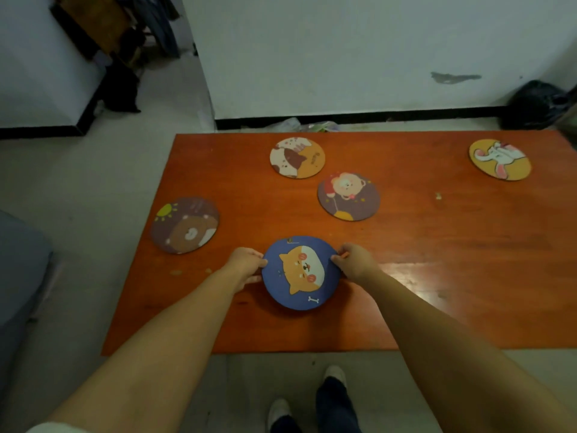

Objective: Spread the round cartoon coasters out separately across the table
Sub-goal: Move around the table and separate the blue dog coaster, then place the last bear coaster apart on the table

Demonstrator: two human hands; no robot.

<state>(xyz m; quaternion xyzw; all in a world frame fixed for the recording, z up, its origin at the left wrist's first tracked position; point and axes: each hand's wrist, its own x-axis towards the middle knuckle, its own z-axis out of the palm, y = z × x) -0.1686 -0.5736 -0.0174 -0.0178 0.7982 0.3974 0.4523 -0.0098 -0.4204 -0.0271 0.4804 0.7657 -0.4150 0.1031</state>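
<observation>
As both hands, left hand (246,264) and right hand (354,260), pinched opposite rims of the blue dog coaster (300,272) at lower centre, it looked thin, stiff, light; edges suited gripping.

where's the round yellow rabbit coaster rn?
Head view: the round yellow rabbit coaster lies alone at the far right of the orange wooden table, well right of the purple bear-with-balloon coaster.

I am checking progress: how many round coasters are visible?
5: blue dog coaster between both hands, sun coaster at left edge, cat coaster far centre, bear coaster centre, rabbit coaster far right. More may lie beneath.
</observation>
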